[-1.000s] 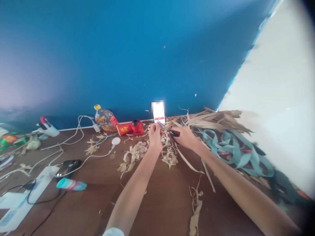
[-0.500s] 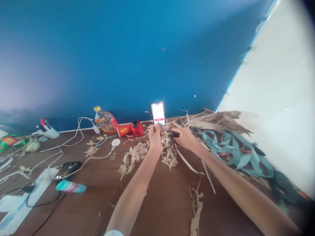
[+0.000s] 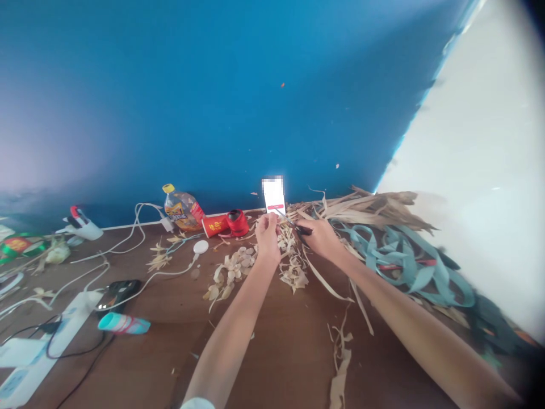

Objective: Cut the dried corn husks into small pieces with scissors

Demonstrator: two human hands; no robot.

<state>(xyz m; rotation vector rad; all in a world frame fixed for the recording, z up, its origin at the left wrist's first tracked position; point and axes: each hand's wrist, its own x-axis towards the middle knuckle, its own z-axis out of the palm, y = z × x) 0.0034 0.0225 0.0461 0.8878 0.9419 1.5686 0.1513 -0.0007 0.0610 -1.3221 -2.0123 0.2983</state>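
Dry husk scraps (image 3: 293,271) litter the brown table (image 3: 272,352) beneath both hands. Right hand (image 3: 320,237) grips black-handled scissors (image 3: 293,225), blades pointing toward left hand (image 3: 267,237). Left fingers are pinched on a small husk piece, too small to make out.

1. There is a single view, from a camera worn on the person's head.
2. It faces forward and slightly down, across the brown worktop (image 3: 276,352) toward the blue wall (image 3: 213,102) at its far edge.
3. Both forearms run from the bottom edge up to mid-frame, so the left hand (image 3: 267,234) and right hand (image 3: 320,237) sit at arm's length, small in the picture.
4. A white wall (image 3: 477,199) closes the right side.
5. The far right corners are darkened by the lens edge.
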